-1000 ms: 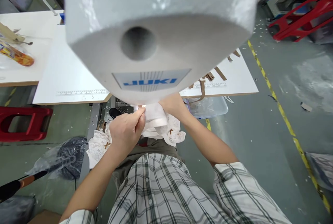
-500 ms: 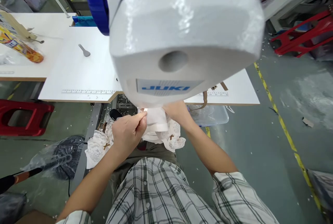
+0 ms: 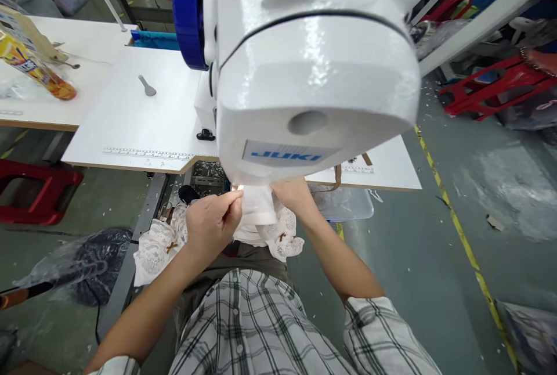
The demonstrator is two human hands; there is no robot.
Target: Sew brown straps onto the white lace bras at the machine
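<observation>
A white JUKI sewing machine (image 3: 313, 85) fills the upper middle and overhangs the work. Below its head, my left hand (image 3: 213, 218) pinches the left edge of a white cloth (image 3: 257, 205) between thumb and finger. On the cloth's right side is my right hand (image 3: 292, 192), its fingertips hidden behind the machine head, so their grip is not visible. White lace fabric (image 3: 285, 234) with a small brown bow hangs beneath the cloth, and more lace (image 3: 156, 247) lies left of my left wrist.
The white table (image 3: 130, 114) carries a printed ruler and a small grey tool (image 3: 148, 86). An orange drink bottle (image 3: 39, 73) lies at the left. A clear plastic bin (image 3: 343, 204) sits below the table's right part. Red stools (image 3: 39, 192) stand on both sides.
The view has shifted, showing more of the machine's top, and its head appears smaller. Both hands keep nearly the same pose at the cloth. A person's hand now shows at the far right edge.
</observation>
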